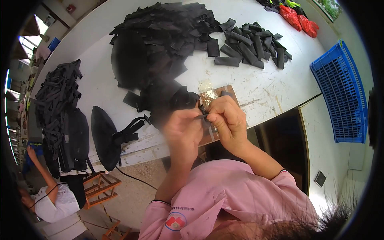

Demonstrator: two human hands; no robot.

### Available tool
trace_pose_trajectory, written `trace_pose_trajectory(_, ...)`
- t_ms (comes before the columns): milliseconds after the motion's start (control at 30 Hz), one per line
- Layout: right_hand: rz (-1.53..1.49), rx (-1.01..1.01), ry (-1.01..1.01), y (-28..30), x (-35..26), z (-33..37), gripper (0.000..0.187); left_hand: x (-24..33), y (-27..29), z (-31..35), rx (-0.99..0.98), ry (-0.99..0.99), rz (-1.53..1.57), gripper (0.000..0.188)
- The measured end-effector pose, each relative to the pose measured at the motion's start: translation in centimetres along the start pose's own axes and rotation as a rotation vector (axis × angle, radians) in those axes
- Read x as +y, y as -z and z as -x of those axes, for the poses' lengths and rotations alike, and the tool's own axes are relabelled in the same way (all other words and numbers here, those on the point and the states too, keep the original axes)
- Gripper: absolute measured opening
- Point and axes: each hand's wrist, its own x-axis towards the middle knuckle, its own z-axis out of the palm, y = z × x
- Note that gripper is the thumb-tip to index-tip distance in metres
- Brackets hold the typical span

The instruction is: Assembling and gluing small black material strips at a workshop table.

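Note:
My left hand [182, 129] and my right hand [229, 122] meet close in front of me above the table's near edge. Between their pinched fingertips is a small black fabric piece [202, 117], mostly covered by the fingers. Just beyond them lies a brown wooden board [229, 91] with clear tape on it, partly hidden by my hands. Flat black fabric pieces [176, 94] lie beside my left hand, reaching back to a large heap [172, 28]. Off to the left rests a black oval fabric piece [105, 138] with straps.
Folded black fabric tubes [252, 44] lie at the back right, with red bags [298, 20] farther off. A blue plastic crate [342, 94] stands at the right. Black strips [58, 104] are piled far left, near another person [56, 204] and a wooden stool [102, 188].

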Motion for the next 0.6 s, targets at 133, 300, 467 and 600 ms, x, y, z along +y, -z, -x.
trace_pose_trajectory(133, -0.319, -0.123, -0.163, 1.3, -1.9, -3.0, 0.013, 4.3, -1.9, -1.2, -0.206, 0.379, 0.483, 0.021)
trace_pose_trajectory(300, -0.463, -0.343, -0.471, 1.3, -2.0, -5.9, 0.023, 4.8, -1.0, -3.2, -0.487, 0.424, 0.785, 0.016)
trace_pose_trajectory(467, -0.742, -0.39, -0.924, 0.5, 4.8, -2.2, 0.026, -1.6, 5.0, -5.2, -0.113, 0.721, 0.867, 0.021)
trace_pose_trajectory(600, -0.869, -0.405, -0.947, 0.2, 5.4, -1.2, 0.028, -2.3, 4.2, -3.2, -0.187, 0.472, 0.667, 0.027)
